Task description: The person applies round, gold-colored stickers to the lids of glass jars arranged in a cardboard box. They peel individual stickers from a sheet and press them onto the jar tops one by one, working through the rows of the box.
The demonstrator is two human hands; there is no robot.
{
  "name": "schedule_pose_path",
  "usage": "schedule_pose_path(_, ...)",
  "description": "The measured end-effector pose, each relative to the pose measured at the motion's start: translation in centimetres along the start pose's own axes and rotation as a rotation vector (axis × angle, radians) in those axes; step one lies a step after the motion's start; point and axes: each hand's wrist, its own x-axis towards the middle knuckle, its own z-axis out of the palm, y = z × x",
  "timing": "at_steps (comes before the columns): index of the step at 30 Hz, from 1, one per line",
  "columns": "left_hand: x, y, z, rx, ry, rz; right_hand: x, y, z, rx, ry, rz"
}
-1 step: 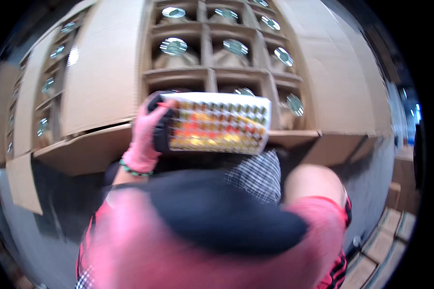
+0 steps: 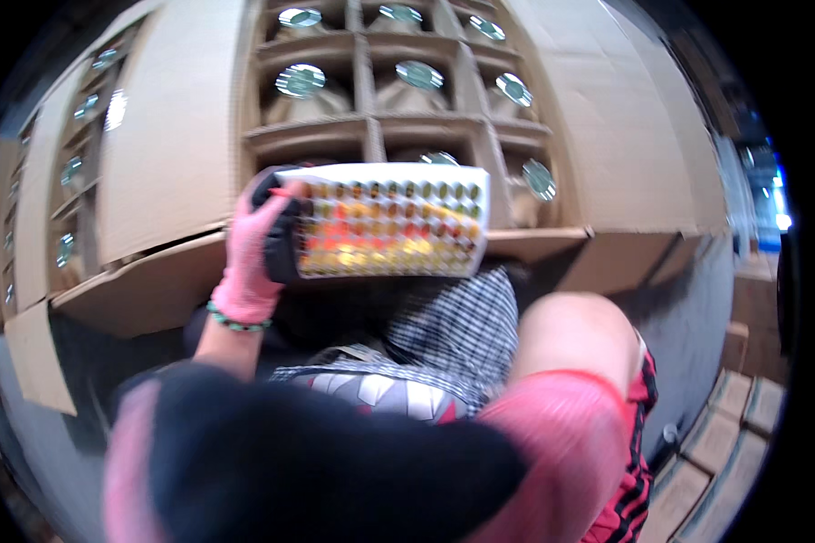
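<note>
My left hand (image 2: 258, 240), in a pink glove with black fingers and a green bead bracelet at the wrist, grips the left edge of a white sticker sheet (image 2: 394, 222). Rows of small round shiny gold, orange and red dots cover the sheet. It is held in front of an opened cardboard box (image 2: 371, 77), hiding part of its near cells. My right hand (image 2: 335, 462), also gloved in pink and black, is raised very close to the view, large and blurred. Its fingers are smeared, so any small thing in them cannot be made out.
Cardboard dividers in the box separate glass pieces (image 2: 301, 81) with round greenish ends. Box flaps (image 2: 186, 118) stand folded outward. Another divided box (image 2: 68, 181) is at the left. Smaller brown cartons (image 2: 711, 443) lie on the floor at lower right.
My right hand has shifted left and lower, uncovering more of my checked and patterned clothing. The box, sheet and left hand appear slightly further left and higher in view.
</note>
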Motion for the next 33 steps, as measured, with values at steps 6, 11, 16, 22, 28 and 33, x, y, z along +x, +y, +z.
schedule_pose_path(6,2.5,-2.7,0.2,0.099,-0.173,0.078,-1.5,-0.7,-0.8,-0.038,-0.053,0.098)
schedule_pose_path(11,0.2,-1.1,0.4,0.076,-0.085,0.17,-4.0,0.4,-0.3,0.002,0.141,0.386)
schedule_pose_path(16,-0.8,-1.3,0.7,0.134,-0.092,0.231,-9.6,3.9,6.6,0.458,0.355,1.018)
schedule_pose_path(22,-0.4,-1.5,0.2,-0.108,-0.394,0.265,-10.1,5.5,6.7,0.884,0.627,1.134)
schedule_pose_path(28,0.4,-1.0,-0.2,0.174,-0.473,0.269,-10.8,4.8,5.9,0.865,0.542,1.279)
schedule_pose_path(33,0.1,-1.6,0.1,0.261,-0.221,0.212,-12.8,3.9,7.0,0.811,0.796,1.215)
